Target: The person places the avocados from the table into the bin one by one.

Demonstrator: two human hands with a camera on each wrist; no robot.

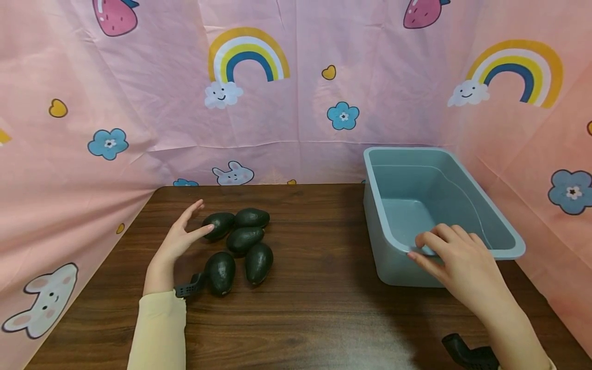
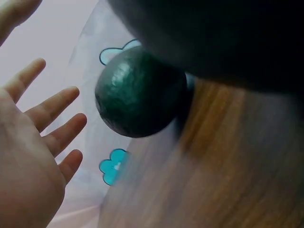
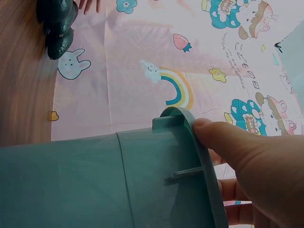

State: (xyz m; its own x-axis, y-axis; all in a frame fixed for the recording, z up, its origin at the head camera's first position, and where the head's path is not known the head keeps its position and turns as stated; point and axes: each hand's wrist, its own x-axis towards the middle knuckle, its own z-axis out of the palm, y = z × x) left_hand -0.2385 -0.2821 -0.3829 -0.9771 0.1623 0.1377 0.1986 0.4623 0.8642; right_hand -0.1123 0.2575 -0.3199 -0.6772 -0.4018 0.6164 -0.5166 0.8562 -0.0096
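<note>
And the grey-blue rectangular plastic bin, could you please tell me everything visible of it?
The grey-blue rectangular bin looks plastic: deep, open-topped, with rounded corners and an outturned rim. It stands upright on the dark brown wood-grain table, at the right side in the head view. No contents show. The bare right hand grips its near rim.

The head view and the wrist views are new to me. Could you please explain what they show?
There is no robot: a person works bare-handed. The wide picture comes from a camera worn on the head; the other two come from cameras on the left and right wrists. On the wooden table lie five dark green avocados, with a grey-blue bin to the right. The left hand is beside the avocados, holding nothing; the right hand pinches the bin's near rim.
</note>
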